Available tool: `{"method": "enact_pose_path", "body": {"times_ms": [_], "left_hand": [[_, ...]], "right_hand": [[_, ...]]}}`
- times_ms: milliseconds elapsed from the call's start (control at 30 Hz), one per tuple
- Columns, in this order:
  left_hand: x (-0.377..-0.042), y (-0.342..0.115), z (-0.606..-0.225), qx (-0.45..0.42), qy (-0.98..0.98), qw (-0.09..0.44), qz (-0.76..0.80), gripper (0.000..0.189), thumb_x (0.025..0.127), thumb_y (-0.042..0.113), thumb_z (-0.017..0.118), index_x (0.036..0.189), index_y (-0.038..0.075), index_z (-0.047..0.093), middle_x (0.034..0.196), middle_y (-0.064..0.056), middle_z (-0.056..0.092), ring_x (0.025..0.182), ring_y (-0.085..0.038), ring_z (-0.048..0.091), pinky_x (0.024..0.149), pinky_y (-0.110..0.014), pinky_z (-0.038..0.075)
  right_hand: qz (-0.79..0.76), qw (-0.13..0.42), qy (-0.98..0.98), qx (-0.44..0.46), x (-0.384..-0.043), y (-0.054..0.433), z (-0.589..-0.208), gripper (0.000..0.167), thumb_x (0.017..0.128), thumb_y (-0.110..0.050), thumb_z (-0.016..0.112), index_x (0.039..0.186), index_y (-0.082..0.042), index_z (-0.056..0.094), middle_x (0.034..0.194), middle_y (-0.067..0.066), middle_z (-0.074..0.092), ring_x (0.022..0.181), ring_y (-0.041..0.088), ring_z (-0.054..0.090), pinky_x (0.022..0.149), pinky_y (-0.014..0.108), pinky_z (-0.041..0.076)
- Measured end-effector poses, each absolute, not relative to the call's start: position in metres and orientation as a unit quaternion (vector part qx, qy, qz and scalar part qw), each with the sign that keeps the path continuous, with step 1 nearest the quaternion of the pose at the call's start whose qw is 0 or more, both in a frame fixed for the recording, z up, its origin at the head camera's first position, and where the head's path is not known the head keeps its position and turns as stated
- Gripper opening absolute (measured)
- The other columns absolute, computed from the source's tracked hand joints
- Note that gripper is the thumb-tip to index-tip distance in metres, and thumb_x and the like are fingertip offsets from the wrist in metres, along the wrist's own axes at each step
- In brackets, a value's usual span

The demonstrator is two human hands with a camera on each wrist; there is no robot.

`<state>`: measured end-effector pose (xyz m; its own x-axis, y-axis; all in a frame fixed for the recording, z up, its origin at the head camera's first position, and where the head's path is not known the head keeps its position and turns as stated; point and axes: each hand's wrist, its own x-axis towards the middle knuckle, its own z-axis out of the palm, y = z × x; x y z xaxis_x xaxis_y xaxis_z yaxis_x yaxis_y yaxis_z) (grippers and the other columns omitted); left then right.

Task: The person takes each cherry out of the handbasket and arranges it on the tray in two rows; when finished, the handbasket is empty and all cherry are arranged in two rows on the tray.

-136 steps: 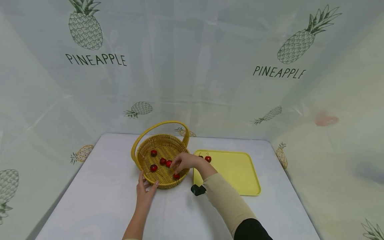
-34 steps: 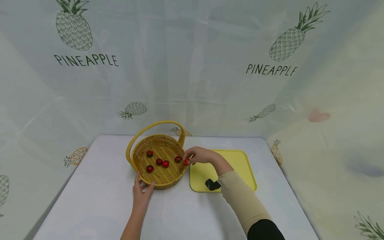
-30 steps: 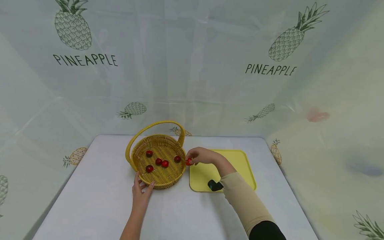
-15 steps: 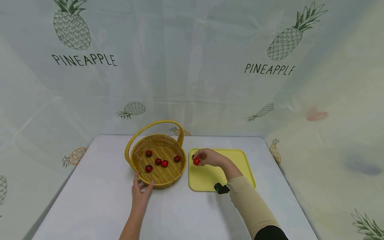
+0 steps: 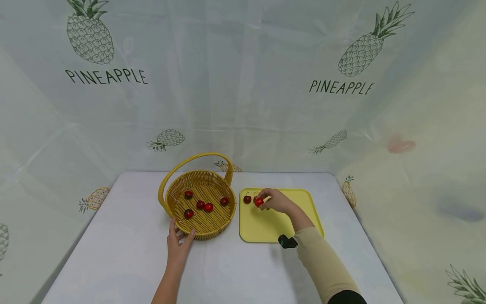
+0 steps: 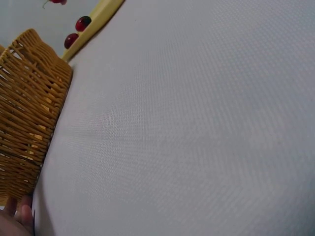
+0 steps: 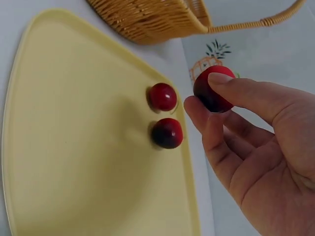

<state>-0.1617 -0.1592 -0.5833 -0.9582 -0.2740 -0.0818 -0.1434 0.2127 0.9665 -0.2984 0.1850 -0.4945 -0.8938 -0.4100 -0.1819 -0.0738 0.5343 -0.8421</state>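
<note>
The right hand [image 5: 279,202] pinches a cherry [image 5: 259,202] between thumb and fingertips, above the far left corner of the yellow tray [image 5: 265,228]. The cherry is nearly round, so its long axis is hard to tell; it is bright red with a dark patch. In the left wrist view, a thin stem [image 6: 46,4] curves away from it toward the left of that view.

Just beyond, two tray cherries [image 7: 163,97] sit side by side near the tray's far rim, close but apart, their stems pointing toward the backdrop [image 5: 228,93]. The tray looks longer from left to right than from front to back.

The left hand [image 5: 178,245] rests against the near left side of the basket [image 5: 206,236], thumb and fingers spread on the wicker and clasping nothing. The basket is round and upright, just left of the tray; its handle [image 5: 197,156] arches across from the left side to the far right. Five basket cherries [image 5: 208,207] lie scattered inside. Everything stands on a white surface [image 5: 228,270].
</note>
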Motion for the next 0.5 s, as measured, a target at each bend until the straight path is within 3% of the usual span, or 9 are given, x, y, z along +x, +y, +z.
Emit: {"method": "enact_pose_path", "body": {"times_ms": [500], "left_hand": [[-0.16,-0.158,-0.581,0.134,-0.772,0.049,-0.62,0.09,0.096,0.038,0.062,0.158,0.022,-0.002,0.145,-0.025,0.022,0.126,-0.041,0.036,0.096,-0.052,0.039]], "right_hand": [[-0.508,0.135,0.847,-0.086,-0.299,0.201,-0.515,0.023,0.091,0.001,0.066,0.113,0.003,0.061,0.107,0.017,0.064,0.085,0.026,0.067,0.078,0.048,0.053]]}}
